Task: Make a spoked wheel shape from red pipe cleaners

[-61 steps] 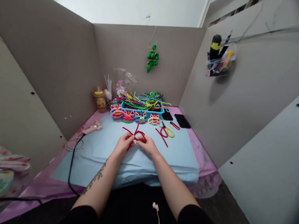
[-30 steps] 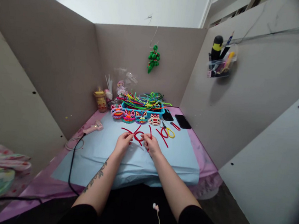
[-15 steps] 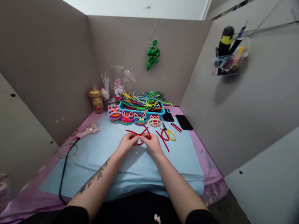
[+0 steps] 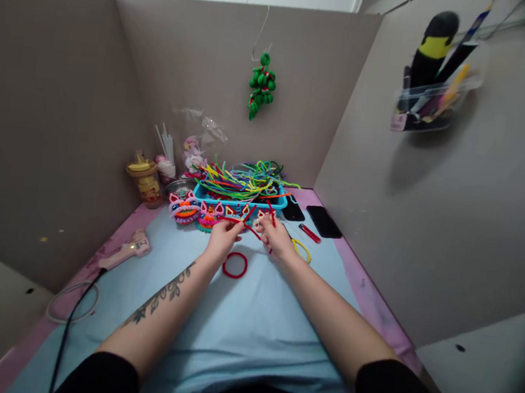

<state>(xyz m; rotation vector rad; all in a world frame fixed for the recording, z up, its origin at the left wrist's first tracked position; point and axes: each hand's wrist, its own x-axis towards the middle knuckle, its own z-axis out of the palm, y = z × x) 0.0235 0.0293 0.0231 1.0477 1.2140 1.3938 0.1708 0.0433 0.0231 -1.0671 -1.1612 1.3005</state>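
My left hand (image 4: 224, 236) pinches red pipe cleaners (image 4: 254, 231) that cross and stick out past its fingertips. Just to its right, my right hand (image 4: 274, 235) is closed on another red pipe cleaner (image 4: 271, 210), whose end points up. A closed red ring (image 4: 234, 277) lies on the blue cloth, nearer to me than the hands. Scissors with a yellow handle (image 4: 302, 251) lie partly hidden behind my right hand. Several colourful pipe-cleaner animal heads (image 4: 184, 208) stand in a row beyond the hands, some partly covered by them.
Behind the heads, a blue basket (image 4: 262, 203) holds many pipe cleaners (image 4: 240, 178). A pink glue gun (image 4: 130, 248) lies left, its black cord running forward. A lidded cup (image 4: 146, 184) stands back left. A red pen-like item (image 4: 310, 233) and black phone (image 4: 323, 222) lie right. Partitions surround the table.
My hands have parted, the right one moving right to the loose red strands. The red ring now lies on the cloth below them. The view has shifted closer.
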